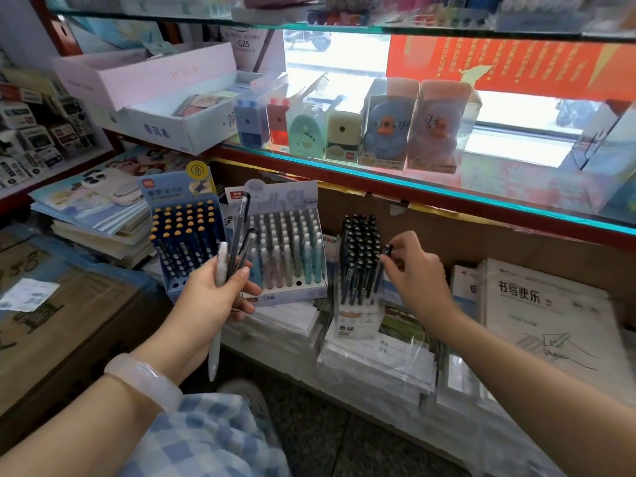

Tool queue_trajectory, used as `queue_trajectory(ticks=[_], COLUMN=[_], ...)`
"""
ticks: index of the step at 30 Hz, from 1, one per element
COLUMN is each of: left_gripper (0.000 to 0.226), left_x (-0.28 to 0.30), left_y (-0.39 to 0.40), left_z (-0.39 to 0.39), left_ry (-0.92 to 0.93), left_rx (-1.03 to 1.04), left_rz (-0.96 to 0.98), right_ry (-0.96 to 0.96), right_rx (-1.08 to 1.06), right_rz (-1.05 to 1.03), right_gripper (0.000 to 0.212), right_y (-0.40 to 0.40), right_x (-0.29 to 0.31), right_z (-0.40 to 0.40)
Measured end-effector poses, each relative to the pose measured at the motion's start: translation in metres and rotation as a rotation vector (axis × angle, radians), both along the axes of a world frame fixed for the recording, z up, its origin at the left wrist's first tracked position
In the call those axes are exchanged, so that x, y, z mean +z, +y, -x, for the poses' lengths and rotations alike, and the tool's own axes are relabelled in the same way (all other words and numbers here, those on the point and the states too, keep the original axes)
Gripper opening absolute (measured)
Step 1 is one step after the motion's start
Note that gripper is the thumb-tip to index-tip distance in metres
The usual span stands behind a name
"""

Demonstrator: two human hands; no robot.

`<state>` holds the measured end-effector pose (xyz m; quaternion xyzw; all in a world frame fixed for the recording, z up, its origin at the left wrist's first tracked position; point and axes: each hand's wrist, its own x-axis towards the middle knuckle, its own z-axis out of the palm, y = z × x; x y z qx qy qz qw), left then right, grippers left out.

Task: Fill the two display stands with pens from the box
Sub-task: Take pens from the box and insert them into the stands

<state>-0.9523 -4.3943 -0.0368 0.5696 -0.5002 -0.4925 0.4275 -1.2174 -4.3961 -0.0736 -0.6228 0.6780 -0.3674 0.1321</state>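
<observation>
At the far left a stack of notebooks (pixel 99 215) lay on the low shelf, and just beside it stood the blue display stand (pixel 187 235), nearly full of dark pens with yellow tips, a few holes open along its front row. The left hand (pixel 213 294) hovered in front of that stand, its grip closed round a small bundle of pens: a white pen (pixel 217 304) hanging well below the palm and two dark pens (pixel 241 232) fanning upward. Behind those pens stood the pale display stand (pixel 289 249), its rows of pastel pens mostly filled.

Further right stood the narrow box of black pens (pixel 359 266), all upright and tightly packed. The right hand (pixel 413 266) was at the box's right edge, thumb and fingers pinching a black pen (pixel 387 253) by its cap, long axis near vertical like its neighbours. Papers and a printed pad (pixel 547 315) lay at the far right.

The empty holes lay to the left of that pinched pen, nearer the left hand, so the pen would probably need to travel leftward across the pale stand, staying upright for insertion.
</observation>
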Motion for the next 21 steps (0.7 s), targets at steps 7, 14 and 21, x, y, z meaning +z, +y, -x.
queue_trajectory(ticks=[7, 14, 21], left_gripper=[0.010, 0.009, 0.018], left_x=[-0.002, 0.000, 0.003], left_y=[0.001, 0.005, 0.011], left_z=[0.002, -0.001, -0.003], left_ry=[0.009, -0.001, 0.073], left_rx=[0.065, 0.025, -0.077], left_rz=[-0.013, 0.009, -0.002], right_ry=[0.054, 0.143, 0.186], right_rx=[-0.006, -0.019, -0.030], right_rz=[0.015, -0.138, -0.309], right_gripper=[0.021, 0.015, 0.018], right_y=[0.000, 0.003, -0.003], right_x=[0.002, -0.017, 0.005], right_z=[-0.006, -0.008, -0.016])
